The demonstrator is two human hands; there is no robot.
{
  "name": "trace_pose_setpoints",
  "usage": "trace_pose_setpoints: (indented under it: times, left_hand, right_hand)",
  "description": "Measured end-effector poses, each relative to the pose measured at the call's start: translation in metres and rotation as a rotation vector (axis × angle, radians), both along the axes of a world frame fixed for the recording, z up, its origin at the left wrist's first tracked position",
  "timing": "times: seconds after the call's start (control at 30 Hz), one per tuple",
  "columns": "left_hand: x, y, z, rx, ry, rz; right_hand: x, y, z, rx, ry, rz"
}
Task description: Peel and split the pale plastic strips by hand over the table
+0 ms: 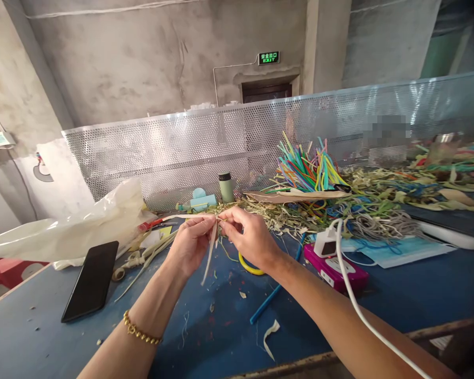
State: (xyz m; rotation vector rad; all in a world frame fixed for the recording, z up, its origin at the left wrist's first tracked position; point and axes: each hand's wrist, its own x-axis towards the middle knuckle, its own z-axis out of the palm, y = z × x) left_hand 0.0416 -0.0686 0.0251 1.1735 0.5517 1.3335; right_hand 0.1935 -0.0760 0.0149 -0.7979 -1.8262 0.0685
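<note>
Above the blue tabletop my left hand (191, 239) is closed in a pinch on a pale, flat plant-fibre strip (209, 259), whose loose end hangs below the fingers. Another length of pale strip runs off to the left behind that hand. My right hand (247, 234) pinches at the same spot, thumb and forefinger touching the strip where the two hands meet. What exactly lies between those fingertips is too small to make out. Under the right hand a yellow ring (249, 267) shows in part, and a blue stick (266, 303) lies beside the forearm.
A black phone (90, 281) lies left, near a clear plastic bag (75, 226). Right are a magenta box (335, 268) with a charger and white cable (349, 295). Behind stand a green bottle (225, 188), colourful stems (310, 166), dried scraps and a perforated metal screen (174, 152).
</note>
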Motion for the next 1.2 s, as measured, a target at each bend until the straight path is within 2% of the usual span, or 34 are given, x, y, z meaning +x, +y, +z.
trace_pose_setpoints:
  times: [0.13, 0.2, 0.3, 0.4, 0.5, 0.57, 0.67, 0.77, 0.87, 1.07, 1.2]
  left_hand:
    - [-0.002, 0.001, 0.001, -0.027, 0.021, 0.045]
    - [-0.002, 0.001, 0.0, -0.025, 0.091, 0.05]
    - [-0.001, 0.0, -0.005, 0.006, 0.309, 0.031]
    - [0.002, -0.001, -0.011, 0.113, 0.497, 0.007]
    - [0.003, -0.002, -0.013, 0.225, 0.579, -0.002]
    - [0.002, -0.002, -0.012, 0.236, 0.617, -0.02]
    - [-0.001, -0.003, -0.008, 0.219, 0.652, -0.104]
    - [-0.003, -0.005, -0.004, 0.18, 0.651, -0.152]
    - [-0.005, -0.005, -0.003, 0.161, 0.606, -0.143]
    - [-0.011, 0.005, -0.004, -0.004, 0.352, -0.089]
    - [-0.011, 0.006, -0.002, 0.005, 0.28, -0.068]
  right_hand:
    - [0.005, -0.003, 0.006, 0.145, -0.142, -0.108]
    - [0.009, -0.004, 0.013, 0.169, -0.175, -0.125]
    - [0.015, -0.002, 0.018, 0.085, -0.11, -0.102]
    - [0.013, 0.003, 0.014, -0.034, -0.144, -0.044]
    - [0.007, 0.006, 0.006, -0.02, -0.186, -0.077]
    - [0.006, 0.007, 0.005, -0.031, -0.137, -0.016]
    - [0.011, 0.008, 0.01, -0.155, 0.045, 0.171]
    - [0.019, 0.008, 0.018, -0.248, 0.153, 0.263]
    - [0.023, 0.004, 0.023, -0.228, 0.157, 0.314]
    - [0.022, -0.005, 0.028, 0.002, -0.039, 0.266]
    - [0.019, 0.002, 0.02, 0.18, -0.143, 0.211]
